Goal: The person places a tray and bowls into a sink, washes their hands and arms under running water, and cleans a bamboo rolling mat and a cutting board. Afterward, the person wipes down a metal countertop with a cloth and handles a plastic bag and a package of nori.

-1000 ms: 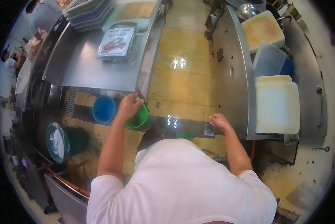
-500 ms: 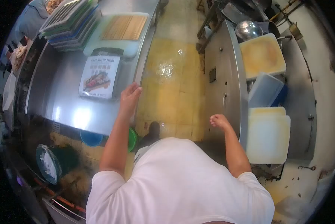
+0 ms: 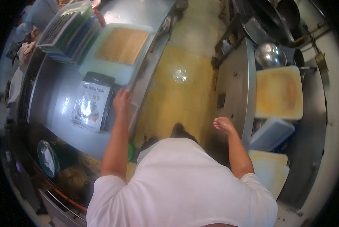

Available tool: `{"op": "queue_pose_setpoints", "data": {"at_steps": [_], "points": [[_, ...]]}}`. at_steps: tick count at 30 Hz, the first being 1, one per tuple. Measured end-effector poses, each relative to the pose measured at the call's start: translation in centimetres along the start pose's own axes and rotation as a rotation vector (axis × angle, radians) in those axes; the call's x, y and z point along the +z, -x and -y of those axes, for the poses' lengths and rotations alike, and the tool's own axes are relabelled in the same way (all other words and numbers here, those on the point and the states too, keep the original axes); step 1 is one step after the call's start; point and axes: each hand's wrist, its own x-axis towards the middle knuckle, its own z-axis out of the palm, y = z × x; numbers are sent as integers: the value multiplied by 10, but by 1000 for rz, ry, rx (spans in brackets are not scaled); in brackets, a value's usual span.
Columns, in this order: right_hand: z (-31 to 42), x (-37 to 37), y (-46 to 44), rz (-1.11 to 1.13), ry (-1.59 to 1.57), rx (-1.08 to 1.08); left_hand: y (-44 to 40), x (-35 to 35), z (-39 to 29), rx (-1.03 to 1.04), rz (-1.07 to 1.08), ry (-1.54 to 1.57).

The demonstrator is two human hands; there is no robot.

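My left hand is over the right edge of the steel table, just beside a printed sushi nori pack. Its fingers are loosely bent and slightly blurred, with nothing seen in them. The pack lies flat in shiny clear plastic, with a dark strip at its top. My right hand hangs in the air over the aisle, near the steel sink unit but apart from it. Its fingers are curled in, and no object shows in them.
Beyond the pack, a bamboo mat rests on a translucent board, beside stacked trays. On the right are a metal bowl, a stained white board, a plastic container and pale boards. A yellow floor runs between.
The view has moved forward along the aisle, so both counters sit lower in the picture. My left hand has come alongside the nori pack; my right hand keeps its curled pose.
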Motion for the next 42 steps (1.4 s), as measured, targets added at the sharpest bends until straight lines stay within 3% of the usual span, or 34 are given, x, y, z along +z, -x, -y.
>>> {"op": "queue_pose_setpoints", "data": {"at_steps": [4,8,11,16,18,20,24,27,30,32,36,42], "points": [[101,7,-78,238,95,-195,-9,16,1,22,-121,61],[228,70,-87,326,192,-382,-17,21,3,69,-204,72],[291,118,-118,486,186,-498,-23,26,3,101,-265,26],[384,189,-145,569,191,-610,-25,38,3,111,-334,16],[418,209,-153,585,205,-657,-32,48,6,125,-469,59],[440,226,-164,532,274,-762,-26,54,-8,100,-402,77],[483,252,-209,579,377,-775,-33,55,-7,83,-501,64],[504,284,-213,466,348,-976,-37,54,-4,32,-605,152],[523,303,-249,499,453,-889,-38,65,-15,-2,-676,155],[524,311,-281,649,495,-1026,-61,40,29,43,-686,-25],[523,328,-272,706,574,-862,-52,78,-2,42,-990,-324],[543,336,-309,863,592,-733,-63,87,-2,37,-1162,-311]]}}
